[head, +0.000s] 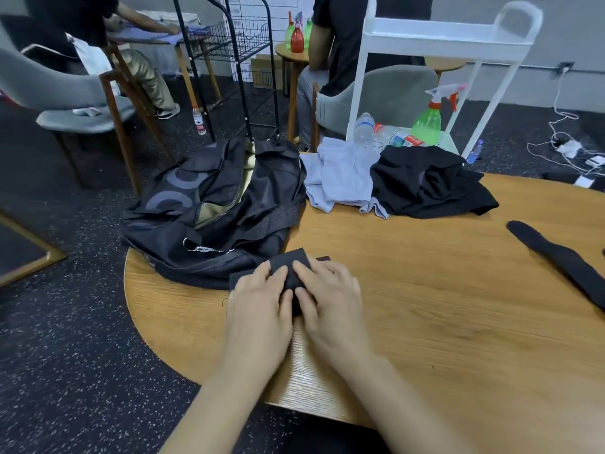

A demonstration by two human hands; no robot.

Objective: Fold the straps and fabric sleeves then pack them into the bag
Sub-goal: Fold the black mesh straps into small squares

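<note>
A small folded black fabric piece (291, 261) lies on the wooden table (425, 306) just in front of the black duffel bag (216, 217). My left hand (258, 309) and my right hand (330, 303) lie side by side on it, fingers flat and pressing it down. Most of the piece is hidden under them. The bag sits at the table's left edge with its top open, showing an olive lining. A long black strap (563, 260) lies flat at the right side of the table.
A grey garment (334, 178) and a black garment (429, 185) are piled at the table's far side. Behind them stands a white cart (448, 37) with a green spray bottle (427, 121) and water bottles. Chairs, a black wire rack and two seated people are beyond.
</note>
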